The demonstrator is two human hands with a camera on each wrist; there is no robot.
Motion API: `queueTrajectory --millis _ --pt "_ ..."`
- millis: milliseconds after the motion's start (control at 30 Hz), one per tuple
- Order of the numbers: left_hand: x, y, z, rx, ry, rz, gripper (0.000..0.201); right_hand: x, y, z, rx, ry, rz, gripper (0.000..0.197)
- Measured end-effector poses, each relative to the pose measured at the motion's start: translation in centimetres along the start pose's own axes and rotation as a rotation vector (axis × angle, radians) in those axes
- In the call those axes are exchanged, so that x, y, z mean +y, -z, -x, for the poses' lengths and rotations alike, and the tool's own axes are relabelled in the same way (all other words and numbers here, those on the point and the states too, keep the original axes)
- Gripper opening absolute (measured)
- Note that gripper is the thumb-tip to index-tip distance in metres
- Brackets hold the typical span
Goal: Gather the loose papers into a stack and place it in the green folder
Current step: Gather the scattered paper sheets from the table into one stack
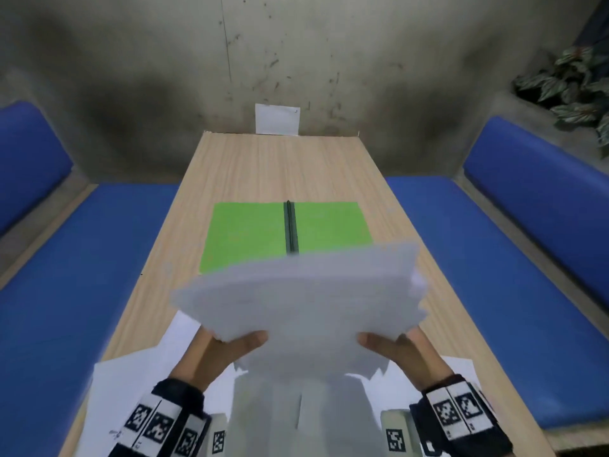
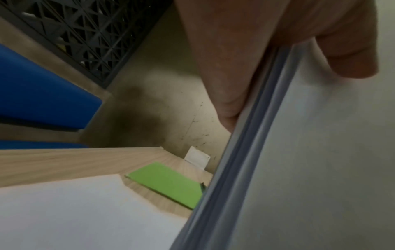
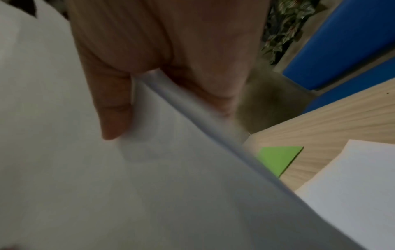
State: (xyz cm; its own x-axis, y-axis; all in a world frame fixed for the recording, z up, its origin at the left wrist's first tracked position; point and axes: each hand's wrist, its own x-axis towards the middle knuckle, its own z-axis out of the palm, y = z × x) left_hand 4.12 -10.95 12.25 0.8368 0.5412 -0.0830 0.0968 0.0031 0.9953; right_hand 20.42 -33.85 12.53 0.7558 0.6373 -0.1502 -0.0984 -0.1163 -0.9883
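I have my left hand [image 1: 216,352] and right hand [image 1: 403,352] clamped on the near corners of the stack of papers [image 1: 296,301], thumbs on top, fingers underneath, holding it above the table [image 1: 270,169]. A few loose sheets [image 1: 138,384] lie below, nearest me. The green folder [image 1: 244,235] lies open and flat straight ahead, spine running away from me, partly hidden beyond the stack's far edge.
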Motion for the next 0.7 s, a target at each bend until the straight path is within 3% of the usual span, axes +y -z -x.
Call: queueTrajectory --millis 100,267,367,467,533,633,700 --pt "0.4 -0.1 0.3 -0.034 -0.093 -0.074 0.037 0.6 -0.8 -0.4 -0.026 -0.012 0.083 0.042" --pt "0.9 -0.3 0.1 -0.073 -0.168 0.048 0.047 -0.2 -1.5 -0.8 0.024 0.089 0.013 0.039" --pt "1.5 -0.6 -0.1 -0.021 -0.228 0.053 0.061 -1.2 -2.1 -0.9 0.103 0.170 -0.087 0.071" --pt "2.3 -1.3 -0.3 0.161 -0.260 0.118 0.082 -2.0 -2.6 -1.3 0.220 0.224 -0.137 0.095" --pt "2.8 -2.2 -0.5 0.253 -0.288 0.127 0.072 -2.5 -3.1 -1.5 0.273 0.233 -0.180 0.082" --pt "3.1 -3.3 -1.1 0.404 -0.240 0.171 0.018 -2.8 -3.5 -1.7 0.361 0.196 -0.270 0.031" --pt "3.1 -3.2 -1.5 0.447 -0.214 0.178 0.010 -2.5 -3.2 -2.0 0.395 0.174 -0.277 0.030"
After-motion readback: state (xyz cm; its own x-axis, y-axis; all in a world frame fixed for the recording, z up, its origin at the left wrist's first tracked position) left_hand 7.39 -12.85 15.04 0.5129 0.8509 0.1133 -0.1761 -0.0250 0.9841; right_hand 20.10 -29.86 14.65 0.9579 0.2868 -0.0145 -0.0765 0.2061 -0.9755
